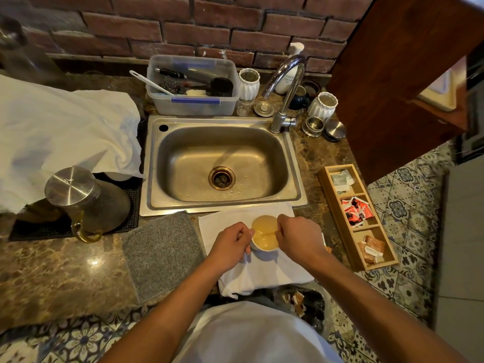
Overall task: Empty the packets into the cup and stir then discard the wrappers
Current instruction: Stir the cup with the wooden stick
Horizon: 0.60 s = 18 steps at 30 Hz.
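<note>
A white cup (264, 247) of pale yellow liquid stands on a white cloth (264, 273) in front of the sink. My left hand (230, 244) grips the cup's left side. My right hand (301, 238) is closed on a thin stirrer (269, 233) whose tip sits in the liquid. A wooden organiser (337, 221) at the right holds packets: grey ones in the far compartment, red ones (357, 211) in the middle, brown ones (371, 248) in the near one. Torn brown wrappers (297, 301) lie in a dark bin below the counter edge.
A steel sink (222, 163) with a tap (285, 95) lies behind the cup. A grey mat (162, 252) is left of the cloth. A glass carafe with a steel lid (70, 189) stands far left. A plastic tub (193, 100) and white jars sit at the back.
</note>
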### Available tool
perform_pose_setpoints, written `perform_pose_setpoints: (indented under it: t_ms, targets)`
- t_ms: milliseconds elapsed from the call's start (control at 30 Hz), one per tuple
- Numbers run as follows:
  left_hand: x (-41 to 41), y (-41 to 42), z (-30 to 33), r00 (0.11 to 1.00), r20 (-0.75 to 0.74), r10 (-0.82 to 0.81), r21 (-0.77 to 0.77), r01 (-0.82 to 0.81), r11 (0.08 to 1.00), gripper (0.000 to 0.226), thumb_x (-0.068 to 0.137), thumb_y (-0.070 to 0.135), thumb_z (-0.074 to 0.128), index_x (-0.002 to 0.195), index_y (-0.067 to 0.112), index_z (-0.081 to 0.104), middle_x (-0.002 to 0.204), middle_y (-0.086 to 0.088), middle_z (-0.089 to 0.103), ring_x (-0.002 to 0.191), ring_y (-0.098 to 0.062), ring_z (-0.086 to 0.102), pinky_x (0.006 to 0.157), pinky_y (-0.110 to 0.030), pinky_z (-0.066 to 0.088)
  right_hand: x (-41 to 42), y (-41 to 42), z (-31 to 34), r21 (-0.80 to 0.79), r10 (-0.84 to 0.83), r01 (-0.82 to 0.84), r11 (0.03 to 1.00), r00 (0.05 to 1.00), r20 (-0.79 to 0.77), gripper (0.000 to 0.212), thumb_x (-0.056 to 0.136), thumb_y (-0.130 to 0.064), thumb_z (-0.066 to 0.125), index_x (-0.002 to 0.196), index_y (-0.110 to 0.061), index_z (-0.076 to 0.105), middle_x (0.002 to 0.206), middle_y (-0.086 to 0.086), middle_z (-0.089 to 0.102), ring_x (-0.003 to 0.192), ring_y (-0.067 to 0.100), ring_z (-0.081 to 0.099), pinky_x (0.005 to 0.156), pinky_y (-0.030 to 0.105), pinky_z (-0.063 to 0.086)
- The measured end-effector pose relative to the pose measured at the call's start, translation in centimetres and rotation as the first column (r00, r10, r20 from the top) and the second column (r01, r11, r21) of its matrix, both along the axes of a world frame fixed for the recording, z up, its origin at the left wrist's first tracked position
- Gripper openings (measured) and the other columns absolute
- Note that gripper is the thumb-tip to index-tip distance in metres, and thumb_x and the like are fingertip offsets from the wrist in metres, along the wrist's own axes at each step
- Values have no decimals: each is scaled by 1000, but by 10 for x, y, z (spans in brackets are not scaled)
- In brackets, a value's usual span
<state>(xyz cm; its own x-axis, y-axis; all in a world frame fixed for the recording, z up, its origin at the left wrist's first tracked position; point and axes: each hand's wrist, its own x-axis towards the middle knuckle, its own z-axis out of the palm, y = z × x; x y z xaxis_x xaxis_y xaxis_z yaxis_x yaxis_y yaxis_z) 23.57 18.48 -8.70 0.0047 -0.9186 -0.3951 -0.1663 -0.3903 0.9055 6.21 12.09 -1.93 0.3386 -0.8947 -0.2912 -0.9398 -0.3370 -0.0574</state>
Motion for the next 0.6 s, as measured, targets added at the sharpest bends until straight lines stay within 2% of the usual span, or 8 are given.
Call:
perform_pose_setpoints:
  t_ms: [167,300,433,600]
  targets:
    - [0,0,-1,1000,19,-4,17,3,1000,29,104,27,54,78,14,58,59,2,65,49,-11,56,58,-27,50,6,3,-1,88,-6,0,996,998,65,19,98,-33,56,104,-20,68,91,3,74,78,21,68,70,35,60]
    - [0,0,0,1000,14,-5,16,5,1000,29,104,27,55,77,16,58,58,3,64,47,-8,55,56,-25,49,5,-1,-3,23,-18,16,1000,998,55,19,100,-34,56,109,-20,65,93,3,73,78,21,67,67,31,55]
    - [1,0,1,1000,17,-5,11,5,1000,29,104,28,54,79,13,58,59,2,65,50,-13,56,57,-27,49,5,2,-3,145,-10,-2,989,996,85,16,97,-33,61,102,-20,68,89,2,72,79,21,67,70,33,58]
    - [1,1,2,1000,-4,15,17,-15,1000,30,104,26,55,83,5,60,60,-2,66,50,-14,57,52,-23,48,-8,0,-3,200,-212,165,966,946,247,14,94,-32,65,86,-21,65,77,-3,67,73,17,64,66,36,56]
